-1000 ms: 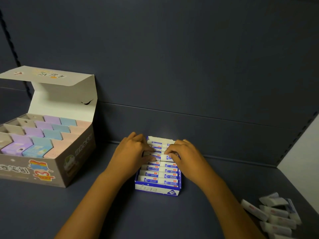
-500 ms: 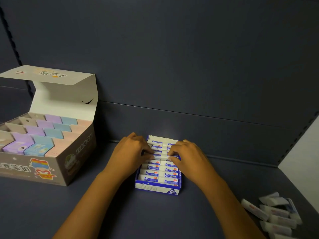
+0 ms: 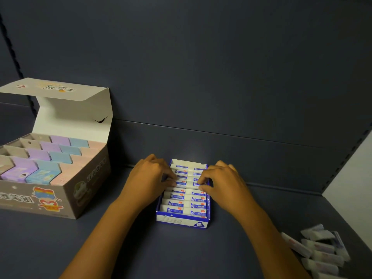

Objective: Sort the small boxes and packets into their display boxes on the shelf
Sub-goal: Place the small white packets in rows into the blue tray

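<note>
Fingers [image 3: 171,181] of both hands curl onto the packets [image 3: 182,198] in the blue display box [image 3: 181,220], apparently pinching one; crowding could buckle the row.

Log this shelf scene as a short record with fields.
setting: dark blue shelf
centre: blue tray, rows of white-and-blue packets
left hand: on the tray's left side, fingers curled onto the middle packets
right hand: on the tray's right side, fingers curled onto the same row
left: grey display box, lid open, holding purple, blue and pink boxes
lower right: loose packets on the shelf, not yet sorted
</note>
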Available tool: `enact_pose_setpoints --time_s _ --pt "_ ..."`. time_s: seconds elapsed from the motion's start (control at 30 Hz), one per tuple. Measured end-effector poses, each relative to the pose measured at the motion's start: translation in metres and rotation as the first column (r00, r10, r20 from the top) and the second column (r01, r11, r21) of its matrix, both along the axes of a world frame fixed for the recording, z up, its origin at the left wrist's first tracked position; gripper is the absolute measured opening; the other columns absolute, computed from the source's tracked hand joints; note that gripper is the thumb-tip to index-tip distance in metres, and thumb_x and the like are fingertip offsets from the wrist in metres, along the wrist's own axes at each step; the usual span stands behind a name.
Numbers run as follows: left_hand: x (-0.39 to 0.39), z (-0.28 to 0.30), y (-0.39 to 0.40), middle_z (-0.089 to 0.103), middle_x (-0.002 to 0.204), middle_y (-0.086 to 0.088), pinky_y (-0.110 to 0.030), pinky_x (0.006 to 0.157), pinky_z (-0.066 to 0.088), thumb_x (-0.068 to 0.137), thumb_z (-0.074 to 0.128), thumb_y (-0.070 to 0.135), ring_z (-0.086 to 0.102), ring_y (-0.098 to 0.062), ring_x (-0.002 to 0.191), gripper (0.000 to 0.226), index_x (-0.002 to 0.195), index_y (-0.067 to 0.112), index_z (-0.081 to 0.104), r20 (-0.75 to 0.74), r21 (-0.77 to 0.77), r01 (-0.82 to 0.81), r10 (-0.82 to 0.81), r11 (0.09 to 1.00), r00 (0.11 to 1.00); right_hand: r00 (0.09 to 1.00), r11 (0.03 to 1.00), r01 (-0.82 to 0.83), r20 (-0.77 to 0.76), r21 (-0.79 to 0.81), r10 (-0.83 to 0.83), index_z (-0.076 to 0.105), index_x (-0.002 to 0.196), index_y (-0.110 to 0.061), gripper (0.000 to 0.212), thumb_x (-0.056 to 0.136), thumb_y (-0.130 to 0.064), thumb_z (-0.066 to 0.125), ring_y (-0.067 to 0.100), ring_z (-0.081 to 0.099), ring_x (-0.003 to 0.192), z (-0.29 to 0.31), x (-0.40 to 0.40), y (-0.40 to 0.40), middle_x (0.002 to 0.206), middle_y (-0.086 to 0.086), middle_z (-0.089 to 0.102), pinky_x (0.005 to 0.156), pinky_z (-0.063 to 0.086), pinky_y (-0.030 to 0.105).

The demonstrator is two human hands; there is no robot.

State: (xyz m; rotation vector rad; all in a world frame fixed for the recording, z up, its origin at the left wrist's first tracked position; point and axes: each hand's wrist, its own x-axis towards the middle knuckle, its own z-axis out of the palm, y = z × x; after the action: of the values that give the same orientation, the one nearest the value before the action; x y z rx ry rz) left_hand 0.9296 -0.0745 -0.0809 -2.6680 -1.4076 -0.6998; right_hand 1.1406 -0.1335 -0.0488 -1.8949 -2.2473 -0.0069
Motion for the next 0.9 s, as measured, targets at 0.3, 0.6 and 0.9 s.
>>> enact_pose_setpoints --time_s 0.3,0.6,0.9 --pt "0.002 -0.003 0.001 0.067 0.114 0.013 -0.026 0.088 0.047 0.087 0.063 0.044 0.052 -0.009 0.107 0.025 0.108 0.034 0.071 -0.007 -0.017 0.004 -0.004 1.000 1.000 1.000 0.999 0.017 -0.007 0.027 -0.017 0.063 0.113 -0.025 0.030 0.090 -0.043 0.059 0.011 0.047 0.118 -0.005 -0.003 0.000 0.129 -0.005 0.056 0.102 0.038 0.025" --pt "0.004 -0.002 -0.003 0.066 0.113 0.013 -0.024 0.085 0.047 0.087 0.064 0.043 0.052 -0.008 0.104 0.022 0.106 0.035 0.072 0.021 -0.034 -0.013 0.014 0.999 1.000 0.999 0.999 0.007 -0.049 0.046 -0.005 0.064 0.108 -0.024 0.027 0.090 -0.044 0.059 0.009 0.051 0.113 -0.012 0.000 0.004 0.123 -0.006 0.059 0.099 0.041 0.025" --pt "0.005 0.003 -0.012 0.065 0.111 0.013 -0.022 0.077 0.046 0.084 0.068 0.042 0.055 -0.007 0.102 0.028 0.111 0.033 0.068 0.165 -0.012 -0.053 0.054 0.999 0.985 0.975 0.994 0.029 -0.224 0.105 -0.005 0.054 0.118 -0.027 0.036 0.087 -0.040 0.065 0.008 0.054 0.110 -0.017 0.003 -0.004 0.125 -0.007 0.055 0.089 0.050 0.023"
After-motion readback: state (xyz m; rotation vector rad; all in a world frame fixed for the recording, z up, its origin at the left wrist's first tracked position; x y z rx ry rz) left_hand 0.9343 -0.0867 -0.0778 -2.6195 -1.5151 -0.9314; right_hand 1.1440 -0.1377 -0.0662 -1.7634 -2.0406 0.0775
